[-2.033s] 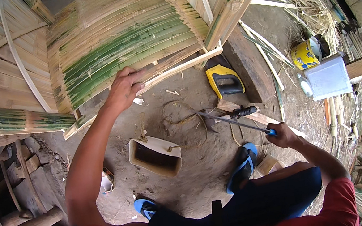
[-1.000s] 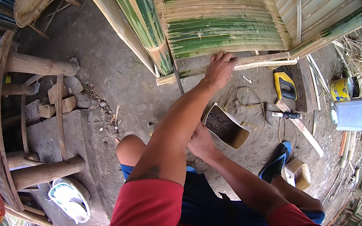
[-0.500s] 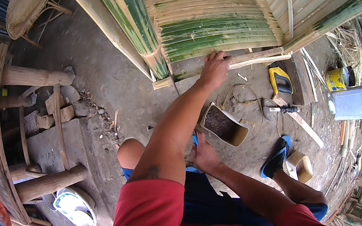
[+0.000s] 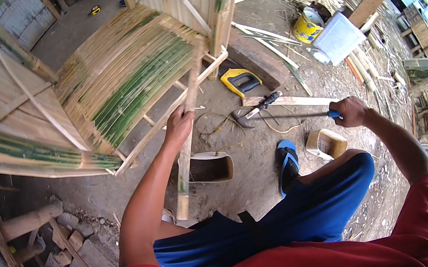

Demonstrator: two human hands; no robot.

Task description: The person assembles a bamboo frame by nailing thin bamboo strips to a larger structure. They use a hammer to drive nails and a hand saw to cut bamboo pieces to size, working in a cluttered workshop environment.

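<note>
the left hand (image 4: pixel 178 123) is closed around a long bamboo slat (image 4: pixel 187 138), gripping it near the middle. the slat stands steep and a little tilted, its top end against the woven bamboo panel (image 4: pixel 121 87), its lower end free above the ground near an open wooden box (image 4: pixel 209 167). the right hand (image 4: pixel 349 112) is closed on the blue handle of a long blade tool (image 4: pixel 284 116), which lies almost flat and points left, its tip near the dirt floor (image 4: pixel 239 146) and well apart from the slat.

to do this step well, i judge that the slat must be held firm and not turn in the fist. the grip is better kept above the place where the blade will meet it, with the thumb away from the edge. the blade should come along the grain, away from the bent knee and the foot in the blue sandal (image 4: pixel 287 163). the yellow hand saw (image 4: pixel 239 81) lies behind, out of the way.
</note>
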